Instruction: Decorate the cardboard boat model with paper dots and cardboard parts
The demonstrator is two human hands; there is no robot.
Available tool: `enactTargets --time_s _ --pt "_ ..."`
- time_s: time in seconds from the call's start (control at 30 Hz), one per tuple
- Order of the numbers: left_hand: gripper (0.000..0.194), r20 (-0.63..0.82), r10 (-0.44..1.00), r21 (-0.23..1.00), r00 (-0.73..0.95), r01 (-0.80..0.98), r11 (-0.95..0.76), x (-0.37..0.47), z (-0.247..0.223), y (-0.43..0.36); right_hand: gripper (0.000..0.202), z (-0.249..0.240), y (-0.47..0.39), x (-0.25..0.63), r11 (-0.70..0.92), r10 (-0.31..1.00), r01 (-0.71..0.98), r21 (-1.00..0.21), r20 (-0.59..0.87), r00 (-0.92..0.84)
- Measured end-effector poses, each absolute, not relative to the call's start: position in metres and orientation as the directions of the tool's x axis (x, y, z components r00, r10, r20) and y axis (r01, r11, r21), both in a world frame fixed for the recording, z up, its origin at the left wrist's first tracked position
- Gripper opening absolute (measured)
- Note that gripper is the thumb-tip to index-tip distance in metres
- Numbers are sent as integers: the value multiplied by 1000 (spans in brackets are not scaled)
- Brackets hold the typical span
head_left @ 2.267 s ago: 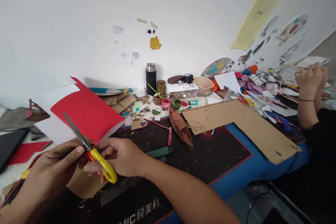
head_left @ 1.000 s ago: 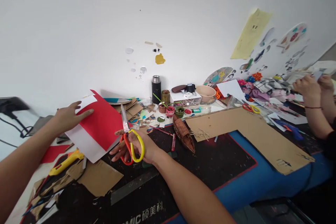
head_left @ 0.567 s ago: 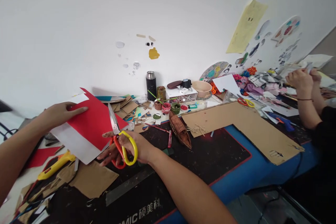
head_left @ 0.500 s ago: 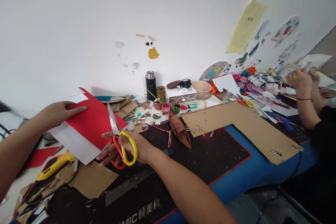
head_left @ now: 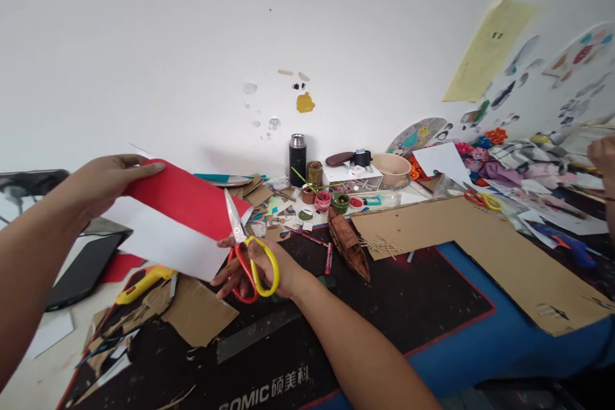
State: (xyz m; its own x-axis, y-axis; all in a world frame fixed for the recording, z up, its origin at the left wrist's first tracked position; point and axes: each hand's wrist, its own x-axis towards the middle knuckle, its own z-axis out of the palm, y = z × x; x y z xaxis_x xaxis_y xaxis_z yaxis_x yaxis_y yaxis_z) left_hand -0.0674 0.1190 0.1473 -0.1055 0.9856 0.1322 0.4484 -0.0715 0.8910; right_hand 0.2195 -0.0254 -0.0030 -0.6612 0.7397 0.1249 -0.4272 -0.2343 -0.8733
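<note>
Red sheet [head_left: 187, 202], head view: bright, gently bowed, held up over the left of the bench; white along its lower side, backing or second sheet, cannot tell
Left hand [head_left: 108, 184]: pinching the sheet's upper left edge, thumb on top
Scissors [head_left: 237, 230]: one red loop, one yellow; blades together, pointing up before the sheet's right end
Right hand [head_left: 276, 266]: gripping the scissors by the loops
Mat [head_left: 403, 307]: black, red-edged, paint-flecked; brown model boat [head_left: 350, 246] and cardboard [head_left: 500, 253] on it
Wall [head_left: 168, 51]: white; yellow paper [head_left: 490, 51] stuck up, black flask [head_left: 298, 165] standing at its foot
</note>
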Motion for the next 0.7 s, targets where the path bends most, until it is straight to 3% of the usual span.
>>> enactTargets --time_s 0.07,0.23,0.4,0.47,0.57,0.7 --pt "59 127 981 918 -148 392 -60 -69 163 110 88 -5 -25 220 -221 746 -437 -872 137 -652" --pt "35 367 895 923 -254 219 -316 -61 193 86 99 -8 -25 219 -165 763 -469 -868 189 -619" --pt "39 581 726 776 -368 -17 -630 -47 181 76 98 -1 -29 220 -153 762 -459 -875 191 -618" --pt "40 517 776 810 -362 -87 -580 -41 161 71 98 0 -29 221 -155 753 -447 -881 188 -631" --pt "35 272 909 950 -315 -60 -305 -33 120 59 99 1 -30 222 -174 725 -411 -895 166 -669" --pt "35 88 970 995 -228 -32 -97 -27 68 47 93 0 -31 223 -244 641 -360 -900 129 -757"
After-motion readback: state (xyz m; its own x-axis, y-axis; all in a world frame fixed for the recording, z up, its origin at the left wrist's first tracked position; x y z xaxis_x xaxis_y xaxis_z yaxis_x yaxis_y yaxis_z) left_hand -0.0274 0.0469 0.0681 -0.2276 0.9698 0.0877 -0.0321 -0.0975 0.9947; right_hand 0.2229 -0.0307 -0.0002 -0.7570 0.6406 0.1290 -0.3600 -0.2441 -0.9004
